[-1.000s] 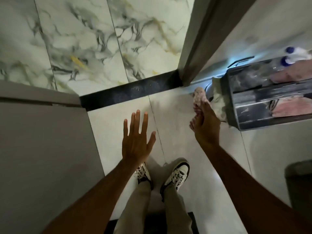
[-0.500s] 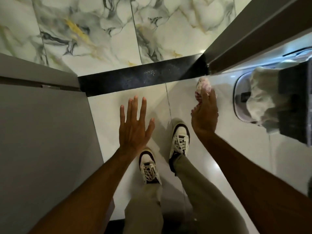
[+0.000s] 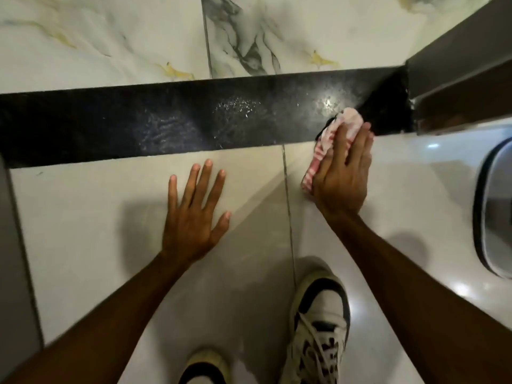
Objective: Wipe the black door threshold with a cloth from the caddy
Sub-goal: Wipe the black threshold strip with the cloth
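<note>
Black speckled stone door threshold (image 3: 166, 126) is overlapped at its right end by a pink-and-white striped cloth (image 3: 349, 118), which is pressed down under the straight, close-set fingers (image 3: 357, 145) of the right hand (image 3: 342, 178); nothing is gripped. The cloth's near part is laid on the pale glossy floor tile (image 3: 83, 231). The left hand (image 3: 194, 214) is spread over that tile, fingers straight, nothing held. A grey door frame (image 3: 457, 65) is seen just right of the cloth.

Glossy speckled black stone threshold (image 3: 194, 120); soft striped cloth (image 3: 327, 137); polished marble tiles (image 3: 110, 37).
</note>
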